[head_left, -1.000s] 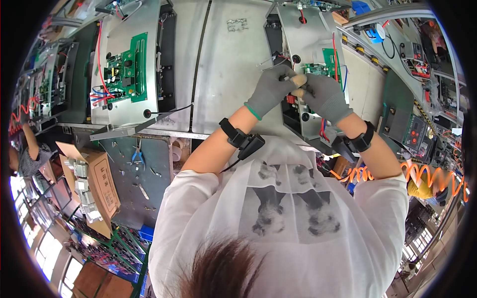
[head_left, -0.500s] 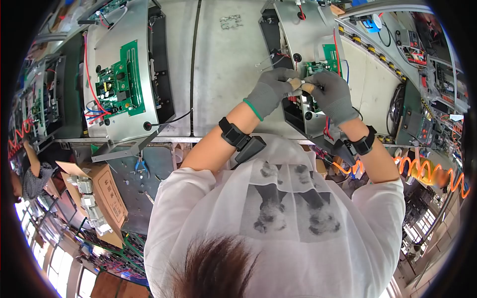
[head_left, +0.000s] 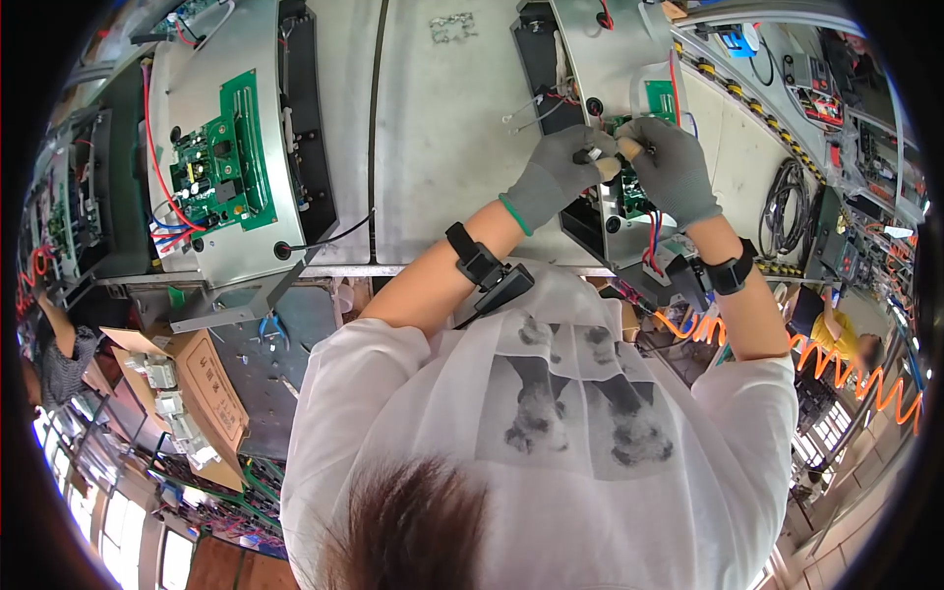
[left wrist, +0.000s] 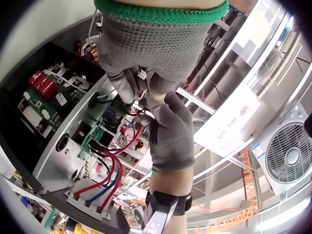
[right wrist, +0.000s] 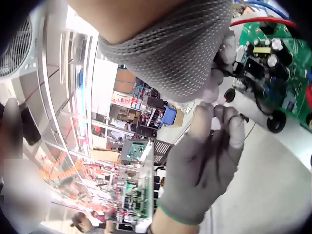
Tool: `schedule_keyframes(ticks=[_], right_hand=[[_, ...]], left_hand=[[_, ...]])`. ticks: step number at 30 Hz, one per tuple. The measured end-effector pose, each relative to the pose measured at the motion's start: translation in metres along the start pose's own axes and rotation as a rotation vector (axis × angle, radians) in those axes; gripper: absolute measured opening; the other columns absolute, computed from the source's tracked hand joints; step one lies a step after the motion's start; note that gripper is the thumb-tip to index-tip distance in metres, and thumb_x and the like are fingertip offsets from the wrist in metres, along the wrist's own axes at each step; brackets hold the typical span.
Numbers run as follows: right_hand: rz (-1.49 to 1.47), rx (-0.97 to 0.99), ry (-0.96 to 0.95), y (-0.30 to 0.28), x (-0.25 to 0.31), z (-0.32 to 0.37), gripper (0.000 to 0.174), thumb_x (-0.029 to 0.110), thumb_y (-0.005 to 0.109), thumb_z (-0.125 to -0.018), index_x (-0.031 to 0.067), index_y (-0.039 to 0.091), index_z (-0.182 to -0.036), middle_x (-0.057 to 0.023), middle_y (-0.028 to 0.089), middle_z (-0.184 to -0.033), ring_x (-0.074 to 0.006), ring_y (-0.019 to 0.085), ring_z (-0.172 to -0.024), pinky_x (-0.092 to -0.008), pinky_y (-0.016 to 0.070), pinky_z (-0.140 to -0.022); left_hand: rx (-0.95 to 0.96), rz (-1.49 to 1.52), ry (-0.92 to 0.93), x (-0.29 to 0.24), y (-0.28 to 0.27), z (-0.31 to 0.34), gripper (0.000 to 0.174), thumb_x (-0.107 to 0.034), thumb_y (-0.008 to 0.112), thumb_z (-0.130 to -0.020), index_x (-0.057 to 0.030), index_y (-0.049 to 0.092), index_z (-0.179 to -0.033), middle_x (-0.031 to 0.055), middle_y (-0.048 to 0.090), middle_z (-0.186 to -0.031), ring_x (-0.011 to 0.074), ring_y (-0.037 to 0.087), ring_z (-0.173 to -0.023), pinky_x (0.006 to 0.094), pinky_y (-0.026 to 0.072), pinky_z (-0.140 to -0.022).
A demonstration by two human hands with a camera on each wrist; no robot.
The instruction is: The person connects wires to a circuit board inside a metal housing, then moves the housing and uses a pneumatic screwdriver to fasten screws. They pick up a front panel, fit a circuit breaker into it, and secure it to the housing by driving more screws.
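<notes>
Above the right-hand metal chassis (head_left: 629, 49), two grey-gloved hands meet fingertip to fingertip. The left hand (head_left: 559, 177), with a green cuff, curls its fingers round a small white connector (left wrist: 142, 74), which shows between finger and thumb in the left wrist view. The right hand (head_left: 674, 172) pinches a thin black wire (right wrist: 248, 83) that runs toward a black grommet (right wrist: 276, 121) in the chassis. Its fingertips touch or nearly touch the left thumb; the exact contact is hidden. Beside the hands lies a green circuit board (right wrist: 292, 53) with red and blue wires.
A second chassis with a green board (head_left: 236, 147) stands at the left. Small metal parts (head_left: 452, 28) lie on the grey bench (head_left: 433, 177). Below left are blue-handled pliers (head_left: 273, 329) and a carton (head_left: 211, 383). Coiled black cable (head_left: 789, 208) lies right; an orange coiled hose (head_left: 836, 364) hangs nearby.
Both hands have shifted slightly right and stay close together, their fingers rearranged round the small part. The head view has shifted, so the benches appear moved left and more coiled cable shows.
</notes>
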State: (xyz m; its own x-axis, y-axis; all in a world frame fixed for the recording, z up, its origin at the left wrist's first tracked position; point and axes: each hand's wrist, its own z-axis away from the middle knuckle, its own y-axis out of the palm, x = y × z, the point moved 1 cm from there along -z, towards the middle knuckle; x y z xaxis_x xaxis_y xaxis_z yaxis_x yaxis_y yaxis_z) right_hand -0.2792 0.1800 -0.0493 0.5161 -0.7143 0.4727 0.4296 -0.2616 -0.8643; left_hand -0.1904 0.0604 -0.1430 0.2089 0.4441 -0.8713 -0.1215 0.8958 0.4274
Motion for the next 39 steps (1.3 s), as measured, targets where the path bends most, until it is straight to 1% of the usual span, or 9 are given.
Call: schedule_keyframes(ticks=[1,3,9,13,15,21,24,26,39], right_hand=[[0.009,0.03,-0.033,-0.001,0.002,-0.001,0.013,0.011,0.062,-0.08,0.0025,0.064,-0.09,-0.015,0.063,-0.083,-0.0307,0.06,-0.076,-0.036,0.0475,-0.067],[0.018,0.067,-0.068,-0.001,0.005,-0.002,0.012,0.01,0.061,-0.08,0.0029,0.064,-0.09,-0.0158,0.063,-0.084,-0.0336,0.059,-0.08,-0.0376,0.0475,-0.069],[-0.085,0.094,-0.036,0.0,0.004,0.006,0.014,0.014,0.064,-0.08,0.0039,0.064,-0.09,-0.0134,0.063,-0.083,-0.0299,0.061,-0.078,-0.036,0.0481,-0.068],[0.02,0.047,0.058,-0.002,0.01,0.007,0.018,0.017,0.066,-0.08,0.0042,0.065,-0.092,-0.0125,0.064,-0.079,-0.028,0.061,-0.069,-0.0347,0.0488,-0.063],[0.059,0.052,0.098,-0.003,0.007,0.006,0.019,0.018,0.067,-0.08,0.0042,0.065,-0.093,-0.0124,0.064,-0.078,-0.0267,0.061,-0.066,-0.034,0.0487,-0.062],[-0.338,0.145,0.176,0.0,-0.023,-0.002,0.018,0.02,0.067,-0.081,0.0065,0.066,-0.093,-0.0103,0.064,-0.075,-0.0205,0.06,-0.064,-0.0311,0.0474,-0.061],[-0.178,0.095,0.275,-0.005,-0.019,-0.011,0.017,0.019,0.067,-0.08,0.0061,0.066,-0.091,-0.0119,0.065,-0.078,-0.0247,0.062,-0.07,-0.0332,0.0484,-0.065],[0.378,-0.093,0.114,0.002,-0.015,-0.011,0.015,0.018,0.064,-0.08,0.0057,0.065,-0.088,-0.014,0.066,-0.079,-0.0304,0.063,-0.074,-0.0365,0.0494,-0.067],[0.33,0.026,0.222,0.0,-0.006,-0.021,0.012,0.019,0.065,-0.076,0.0075,0.068,-0.08,-0.0122,0.067,-0.075,-0.0289,0.065,-0.071,-0.0356,0.0507,-0.066]], left_hand=[[-0.004,0.003,-0.002,0.003,0.001,-0.002,0.019,-0.012,0.066,-0.085,-0.0013,0.06,-0.099,0.0057,0.062,-0.092,0.0109,0.061,-0.08,0.0251,0.0522,-0.072],[-0.056,0.53,-0.221,0.012,0.002,-0.005,0.027,-0.018,0.061,-0.09,0.001,0.056,-0.108,0.0089,0.062,-0.094,0.015,0.062,-0.081,0.0289,0.0543,-0.076],[0.15,0.799,-0.354,0.024,0.003,-0.007,0.029,-0.022,0.052,-0.095,0.0017,0.052,-0.112,0.0107,0.06,-0.096,0.0168,0.062,-0.079,0.0295,0.0547,-0.073],[0.155,0.66,-0.233,0.024,0.002,-0.011,0.024,-0.019,0.055,-0.093,0.0013,0.055,-0.105,0.0088,0.061,-0.092,0.0148,0.062,-0.076,0.0273,0.0533,-0.069],[-0.045,0.267,-0.07,0.016,0.002,-0.011,0.017,-0.014,0.059,-0.091,0.0009,0.058,-0.099,0.0066,0.061,-0.086,0.0123,0.06,-0.072,0.025,0.0515,-0.067],[-0.044,0.365,0.025,0.01,0.004,-0.012,0.013,-0.011,0.062,-0.089,0.0004,0.059,-0.094,0.0051,0.061,-0.082,0.0103,0.059,-0.069,0.0235,0.0507,-0.064],[-0.126,0.262,-0.037,0.006,0.0,-0.012,0.016,-0.014,0.055,-0.093,0.0009,0.058,-0.098,0.0053,0.06,-0.086,0.0113,0.059,-0.073,0.025,0.0508,-0.068],[-0.058,0.424,0.02,0.016,-0.004,-0.01,0.018,-0.014,0.051,-0.094,0.0011,0.058,-0.102,0.0062,0.061,-0.09,0.0121,0.059,-0.076,0.0259,0.0507,-0.07],[-0.102,0.467,0.023,0.009,-0.013,-0.003,0.027,-0.006,0.042,-0.092,-0.0006,0.055,-0.115,0.0094,0.062,-0.105,0.0137,0.06,-0.085,0.0267,0.0511,-0.073]])
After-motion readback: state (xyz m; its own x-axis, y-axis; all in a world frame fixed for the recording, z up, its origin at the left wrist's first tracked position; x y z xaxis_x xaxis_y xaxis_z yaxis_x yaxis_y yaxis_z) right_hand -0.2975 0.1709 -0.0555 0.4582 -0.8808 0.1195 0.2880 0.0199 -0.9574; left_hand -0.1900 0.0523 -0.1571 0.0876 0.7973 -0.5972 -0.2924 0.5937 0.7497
